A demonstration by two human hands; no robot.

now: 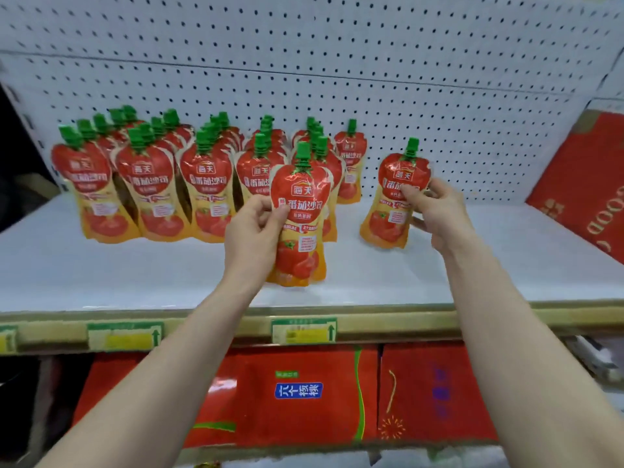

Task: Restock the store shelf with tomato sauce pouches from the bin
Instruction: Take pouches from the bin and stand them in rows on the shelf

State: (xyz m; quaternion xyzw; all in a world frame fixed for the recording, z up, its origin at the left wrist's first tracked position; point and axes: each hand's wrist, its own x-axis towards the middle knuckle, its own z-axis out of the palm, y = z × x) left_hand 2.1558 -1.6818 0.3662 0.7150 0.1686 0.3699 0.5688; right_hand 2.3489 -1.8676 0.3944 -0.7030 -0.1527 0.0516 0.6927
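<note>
While pouch rows line the shelf, left hand grips one pouch, right hand another pouch.

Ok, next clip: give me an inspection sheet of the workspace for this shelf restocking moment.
Surface: white shelf, with pouches standing on its back part.
Job's things: pouch rows upright at back left; centre pouch and tilted right-side pouch in hand; bin not in view.
Clutter: red box leaning at the shelf's right end.
Grippers: left hand grips the centre pouch; right hand grips the right-side pouch.
Cables: nothing seen.
Surroundings: pegboard wall behind; price tags on the shelf edge; red cartons below.
</note>
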